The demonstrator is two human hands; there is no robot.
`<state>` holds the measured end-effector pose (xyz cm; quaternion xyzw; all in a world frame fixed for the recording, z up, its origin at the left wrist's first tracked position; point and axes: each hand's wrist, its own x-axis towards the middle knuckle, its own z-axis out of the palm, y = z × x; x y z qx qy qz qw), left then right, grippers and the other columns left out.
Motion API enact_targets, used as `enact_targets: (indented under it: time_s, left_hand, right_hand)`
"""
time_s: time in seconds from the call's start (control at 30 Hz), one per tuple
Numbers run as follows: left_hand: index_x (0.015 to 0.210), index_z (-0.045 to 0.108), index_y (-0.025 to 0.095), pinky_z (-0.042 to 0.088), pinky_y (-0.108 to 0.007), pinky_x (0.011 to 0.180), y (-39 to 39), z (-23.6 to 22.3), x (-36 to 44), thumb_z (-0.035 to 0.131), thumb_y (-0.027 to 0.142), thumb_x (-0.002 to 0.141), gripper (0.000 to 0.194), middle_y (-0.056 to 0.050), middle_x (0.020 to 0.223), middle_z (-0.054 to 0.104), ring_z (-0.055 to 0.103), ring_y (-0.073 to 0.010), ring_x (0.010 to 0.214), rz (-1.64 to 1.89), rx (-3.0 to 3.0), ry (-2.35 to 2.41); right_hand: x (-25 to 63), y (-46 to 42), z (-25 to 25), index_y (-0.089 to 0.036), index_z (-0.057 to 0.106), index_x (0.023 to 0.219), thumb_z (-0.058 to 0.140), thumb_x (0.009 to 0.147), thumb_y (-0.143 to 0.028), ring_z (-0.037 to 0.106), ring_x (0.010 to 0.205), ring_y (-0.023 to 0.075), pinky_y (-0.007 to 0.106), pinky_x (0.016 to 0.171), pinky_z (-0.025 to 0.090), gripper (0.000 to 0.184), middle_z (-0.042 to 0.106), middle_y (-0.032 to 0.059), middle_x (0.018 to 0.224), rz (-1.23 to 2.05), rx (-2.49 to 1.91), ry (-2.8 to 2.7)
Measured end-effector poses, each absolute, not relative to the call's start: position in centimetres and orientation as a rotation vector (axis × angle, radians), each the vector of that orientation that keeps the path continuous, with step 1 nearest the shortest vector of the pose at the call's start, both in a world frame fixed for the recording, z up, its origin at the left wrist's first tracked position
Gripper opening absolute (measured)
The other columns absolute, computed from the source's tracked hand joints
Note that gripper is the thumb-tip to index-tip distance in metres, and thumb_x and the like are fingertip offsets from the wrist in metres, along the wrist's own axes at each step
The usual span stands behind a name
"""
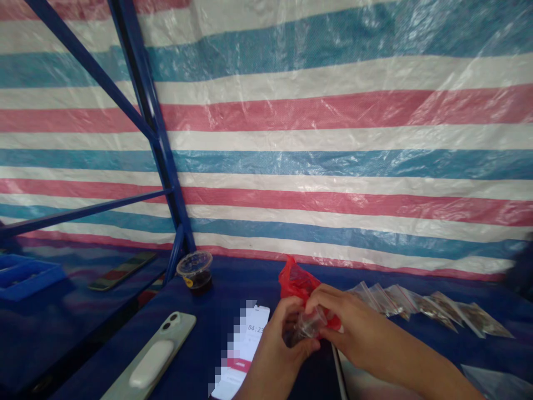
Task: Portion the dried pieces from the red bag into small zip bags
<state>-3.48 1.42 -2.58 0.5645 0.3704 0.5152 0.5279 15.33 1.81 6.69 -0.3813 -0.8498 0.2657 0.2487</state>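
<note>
My left hand [280,344] and right hand [347,319] are both partly closed on a small clear plastic bag [308,326], near the middle of the blue table cover [225,289], with a red plastic bag [297,283] bunched just behind. The clear bag appears light, soft and slippery, best held by its top edge. Small sealed bags [428,306] lie in a row to the right.

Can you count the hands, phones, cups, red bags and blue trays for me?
Hands: 2, left hand, right hand
Phones: 3, pale green phone, lit phone, dark phone
Cups: 1, plastic cup
Red bags: 1, red bag
Blue trays: 1, blue tray
Total: 8
</note>
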Motion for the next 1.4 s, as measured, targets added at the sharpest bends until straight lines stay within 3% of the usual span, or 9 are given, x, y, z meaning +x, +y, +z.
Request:
enact_targets:
  time_s: [0.2, 0.3, 0.37, 0.47, 0.67, 0.93, 1.1, 1.27, 1.4]
  left_hand:
    - [0.119, 0.061, 0.027, 0.050, -0.040, 0.099, 1.6, -2.1, -3.9, 0.092, 0.033, 0.075, 0.055, -0.007, 0.116, 0.074, 0.070, -0.0281, 0.111, 1.292, 1.264, 0.710]
    - [0.124, 0.059, 0.029, 0.051, -0.037, 0.098, 1.7, -1.9, -4.2, 0.092, 0.042, 0.077, 0.058, -0.007, 0.116, 0.076, 0.072, -0.0270, 0.112, 1.265, 1.190, 0.566]
    - [0.127, 0.059, 0.031, 0.052, -0.037, 0.095, 1.6, -1.6, -4.3, 0.091, 0.046, 0.079, 0.059, -0.007, 0.115, 0.077, 0.073, -0.0271, 0.112, 1.231, 1.136, 0.510]
    - [0.128, 0.062, 0.029, 0.051, -0.038, 0.096, 0.9, -0.7, -4.1, 0.086, 0.052, 0.083, 0.056, -0.007, 0.114, 0.077, 0.073, -0.0265, 0.109, 1.157, 1.110, 0.510]
    - [0.099, 0.075, 0.019, 0.047, -0.028, 0.077, -0.1, 1.0, -4.1, 0.079, 0.073, 0.076, 0.059, -0.004, 0.086, 0.073, 0.066, -0.0181, 0.080, 0.896, 1.231, 0.544]
    - [0.104, 0.068, 0.021, 0.041, -0.025, 0.073, 0.1, -0.7, -3.9, 0.081, 0.069, 0.078, 0.057, 0.001, 0.085, 0.064, 0.058, -0.0138, 0.078, 0.975, 1.247, 0.656]
    - [0.109, 0.065, 0.019, 0.038, -0.026, 0.069, 0.1, -2.7, -3.8, 0.079, 0.071, 0.079, 0.062, 0.000, 0.085, 0.060, 0.054, -0.0144, 0.075, 0.909, 1.321, 0.711]
    - [0.108, 0.063, 0.019, 0.040, -0.029, 0.073, 0.0, -3.7, -4.0, 0.076, 0.075, 0.078, 0.064, -0.002, 0.091, 0.063, 0.059, -0.0187, 0.082, 0.921, 1.389, 0.819]
    - [0.110, 0.062, 0.020, 0.044, -0.031, 0.080, 0.3, -3.5, -4.0, 0.076, 0.063, 0.085, 0.052, -0.004, 0.099, 0.067, 0.063, -0.0218, 0.090, 0.965, 1.391, 0.899]
  right_hand:
    - [15.4, 1.1, 8.1, -0.028, 0.067, 0.106, 0.062, 0.094, -0.011, 0.069, 0.095, 0.0156, 0.027, 0.085, 0.049, 0.022, 0.074, -0.0032, 0.109, 0.793, -1.079, -2.294]
    - [15.3, 0.8, 8.7, -0.030, 0.068, 0.115, 0.068, 0.093, -0.014, 0.068, 0.104, 0.0154, 0.026, 0.092, 0.050, 0.027, 0.072, -0.0032, 0.118, 0.871, -0.976, -2.267]
    - [15.0, 0.7, 9.0, -0.030, 0.071, 0.111, 0.070, 0.093, -0.016, 0.068, 0.107, 0.0153, 0.026, 0.095, 0.050, 0.023, 0.072, -0.0032, 0.119, 0.894, -0.934, -2.233]
    - [14.8, 0.7, 9.2, -0.029, 0.074, 0.100, 0.068, 0.095, -0.017, 0.068, 0.095, 0.0145, 0.025, 0.087, 0.051, 0.015, 0.075, -0.0035, 0.109, 0.898, -0.949, -2.196]
    - [15.6, 0.8, 9.2, -0.030, 0.076, 0.099, 0.073, 0.086, -0.014, 0.068, 0.087, 0.0175, 0.027, 0.078, 0.051, 0.020, 0.076, -0.0041, 0.094, 1.009, -1.057, -2.198]
    - [16.9, 2.8, 7.9, -0.026, 0.072, 0.101, 0.075, 0.088, -0.027, 0.069, 0.092, 0.0209, 0.031, 0.082, 0.052, 0.013, 0.076, -0.0010, 0.098, 1.108, -1.012, -2.139]
    - [17.3, 5.1, 6.1, -0.024, 0.066, 0.122, 0.063, 0.093, -0.038, 0.070, 0.098, 0.0256, 0.040, 0.088, 0.053, 0.032, 0.076, 0.0064, 0.112, 0.908, -1.168, -2.032]
    - [17.8, 6.1, 4.8, -0.024, 0.069, 0.115, 0.053, 0.100, -0.051, 0.067, 0.111, 0.0292, 0.045, 0.099, 0.049, 0.035, 0.071, 0.0103, 0.124, 0.664, -1.307, -2.230]
    - [17.2, 7.0, 3.5, -0.025, 0.064, 0.125, 0.049, 0.103, -0.057, 0.070, 0.100, 0.0264, 0.040, 0.089, 0.053, 0.042, 0.075, 0.0070, 0.113, 0.871, -1.283, -2.181]
